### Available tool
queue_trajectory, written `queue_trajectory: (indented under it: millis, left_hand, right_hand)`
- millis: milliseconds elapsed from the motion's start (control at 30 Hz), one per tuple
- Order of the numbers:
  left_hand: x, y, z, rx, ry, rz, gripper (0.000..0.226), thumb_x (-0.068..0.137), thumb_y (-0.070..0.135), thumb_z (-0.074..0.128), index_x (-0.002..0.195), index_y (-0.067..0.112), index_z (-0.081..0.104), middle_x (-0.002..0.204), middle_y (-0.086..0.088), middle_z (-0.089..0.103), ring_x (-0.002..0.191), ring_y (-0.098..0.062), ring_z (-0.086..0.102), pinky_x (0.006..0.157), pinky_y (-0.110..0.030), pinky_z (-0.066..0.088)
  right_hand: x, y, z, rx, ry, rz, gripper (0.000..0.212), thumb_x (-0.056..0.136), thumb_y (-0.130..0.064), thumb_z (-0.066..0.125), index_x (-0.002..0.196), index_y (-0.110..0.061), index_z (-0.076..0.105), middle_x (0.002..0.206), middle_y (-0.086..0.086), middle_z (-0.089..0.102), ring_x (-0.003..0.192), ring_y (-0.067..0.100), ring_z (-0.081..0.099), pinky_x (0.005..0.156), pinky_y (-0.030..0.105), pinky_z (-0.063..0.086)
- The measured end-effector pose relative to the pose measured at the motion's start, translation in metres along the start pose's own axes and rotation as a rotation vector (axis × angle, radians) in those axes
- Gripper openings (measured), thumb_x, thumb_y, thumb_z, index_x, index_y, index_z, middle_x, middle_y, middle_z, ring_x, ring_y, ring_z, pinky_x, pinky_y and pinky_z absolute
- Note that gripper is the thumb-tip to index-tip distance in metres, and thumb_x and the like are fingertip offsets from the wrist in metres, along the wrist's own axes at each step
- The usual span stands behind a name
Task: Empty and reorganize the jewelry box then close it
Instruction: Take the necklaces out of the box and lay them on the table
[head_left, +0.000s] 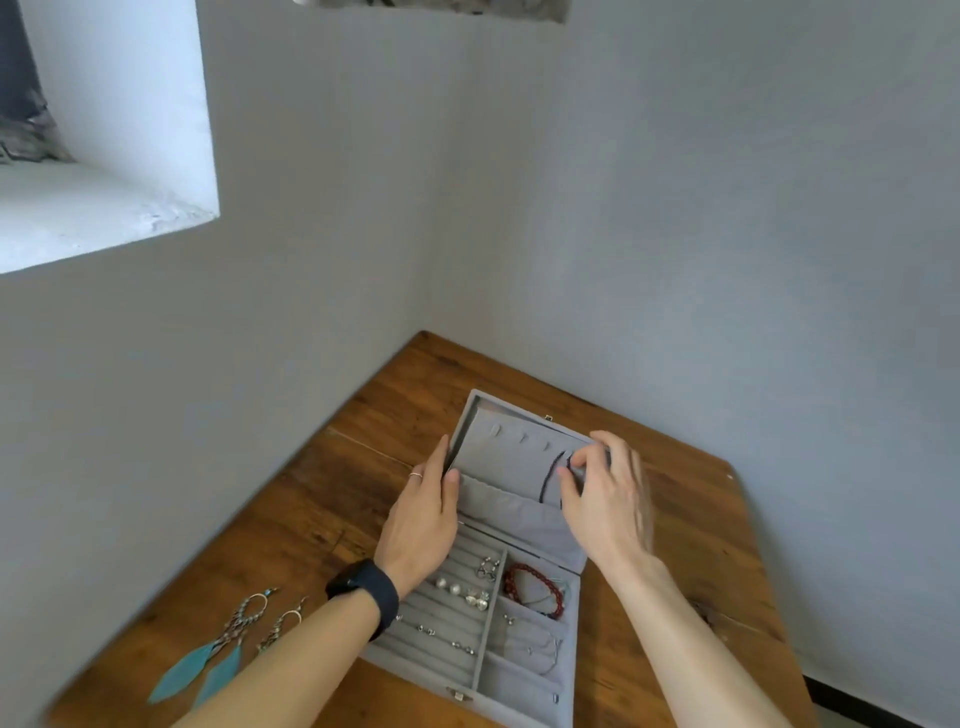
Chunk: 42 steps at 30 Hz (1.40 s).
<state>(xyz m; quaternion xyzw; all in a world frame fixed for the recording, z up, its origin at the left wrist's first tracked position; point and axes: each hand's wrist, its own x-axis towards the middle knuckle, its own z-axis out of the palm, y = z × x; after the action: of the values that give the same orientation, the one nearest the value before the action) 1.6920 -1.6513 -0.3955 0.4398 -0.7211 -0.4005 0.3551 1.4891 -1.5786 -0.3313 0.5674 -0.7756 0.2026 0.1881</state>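
Both forearms extended forward, left hand (423, 514) gripping lid (498, 457) edge, right hand (605, 499) curled, pinching necklace (546, 480)

Nothing to read from where I stand: no lettering on the jewelry box (519, 525) or black wristband (363, 590).

The jewelry box (488, 629) sat open on the table (691, 519), its lid (519, 514) raised at the far side. Our left hand (421, 514) held the lid's left edge, and our right hand (605, 499) pinched the necklace (548, 478) hanging inside it. Two earrings (184, 673) lay left of the box.
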Motion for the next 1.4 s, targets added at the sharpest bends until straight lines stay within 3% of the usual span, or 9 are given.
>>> queue_trajectory:
  millis: [167,400,600,733,900,1033,1133,1233,1400]
  left_hand:
    - [-0.002,-0.004,-0.001,0.031,0.000,0.020,0.054,0.107,0.044,0.022,0.159,0.034,0.010,0.157,-0.003,0.034,0.141,-0.018,0.037,0.106,-0.022,0.027]
    - [-0.005,-0.004,-0.001,0.048,-0.001,0.018,0.056,0.106,0.046,0.022,0.159,0.034,0.008,0.159,-0.004,0.032,0.143,-0.019,0.035,0.108,-0.025,0.028]
    - [-0.009,0.019,-0.015,0.106,0.070,-0.020,0.080,0.098,0.053,0.045,0.159,0.027,-0.001,0.162,-0.011,0.019,0.146,-0.028,0.025,0.115,-0.039,0.028]
    - [-0.013,0.071,-0.037,0.068,0.091,0.157,0.085,0.090,0.052,0.059,0.158,0.030,0.013,0.158,-0.002,0.026,0.144,-0.020,0.026,0.110,-0.026,0.027]
    - [-0.028,0.151,-0.054,0.057,-0.087,0.347,0.067,0.088,0.051,0.060,0.149,0.037,0.036,0.146,0.010,0.048,0.132,-0.009,0.043,0.103,-0.025,0.032]
    - [-0.049,0.194,-0.060,0.080,-0.281,0.391,0.039,0.091,0.051,0.063,0.123,0.030,0.067,0.120,0.015,0.069,0.113,0.000,0.060,0.103,-0.030,0.047]
    - [-0.067,0.213,-0.064,0.001,-0.303,0.385,0.032,0.087,0.051,0.069,0.113,0.031,0.070,0.101,0.019,0.072,0.094,0.006,0.064,0.086,-0.020,0.053]
    - [-0.082,0.226,-0.067,0.024,-0.306,0.422,0.025,0.085,0.049,0.072,0.105,0.035,0.071,0.091,0.020,0.073,0.086,0.007,0.066,0.076,-0.011,0.050]
    - [-0.105,0.230,-0.069,0.101,-0.374,0.483,0.009,0.090,0.036,0.070,0.094,0.031,0.076,0.076,0.019,0.072,0.073,0.003,0.066,0.069,-0.013,0.048]
  right_hand:
    - [0.002,-0.003,0.000,-0.082,0.047,-0.004,0.007,0.087,-0.018,0.070,0.091,-0.014,0.065,0.122,0.006,0.060,0.107,0.028,0.057,0.082,0.041,0.046]
    - [0.017,-0.011,-0.033,0.068,0.194,-0.085,0.005,0.095,-0.010,0.057,0.097,-0.012,0.053,0.109,0.006,0.058,0.093,0.028,0.057,0.077,0.038,0.043]
    - [0.023,-0.019,-0.086,0.212,0.218,-0.143,0.003,0.100,-0.021,0.046,0.102,-0.019,0.047,0.107,0.001,0.059,0.096,0.022,0.054,0.080,0.032,0.036]
    - [0.017,-0.030,-0.125,0.247,0.232,-0.144,0.004,0.101,-0.025,0.044,0.102,-0.022,0.046,0.102,-0.001,0.059,0.095,0.020,0.053,0.080,0.033,0.040]
    - [0.004,-0.040,-0.169,0.271,0.267,-0.135,0.002,0.101,-0.021,0.049,0.101,-0.019,0.050,0.098,0.000,0.058,0.091,0.022,0.055,0.078,0.036,0.044]
    - [-0.014,-0.040,-0.195,0.315,0.220,-0.114,0.004,0.102,-0.024,0.049,0.101,-0.020,0.049,0.097,-0.001,0.061,0.090,0.023,0.056,0.073,0.034,0.040]
    - [-0.035,-0.037,-0.210,0.350,0.143,-0.073,0.005,0.102,-0.032,0.045,0.099,-0.030,0.042,0.091,-0.008,0.062,0.078,0.012,0.052,0.058,0.021,0.032]
    - [-0.062,-0.034,-0.220,0.372,0.058,-0.050,0.007,0.102,-0.037,0.045,0.097,-0.033,0.042,0.087,-0.013,0.063,0.079,0.002,0.050,0.062,0.006,0.037]
    - [-0.109,-0.027,-0.227,0.447,0.063,-0.040,0.005,0.100,-0.031,0.053,0.101,-0.030,0.048,0.089,-0.015,0.062,0.086,-0.005,0.055,0.066,0.006,0.040]
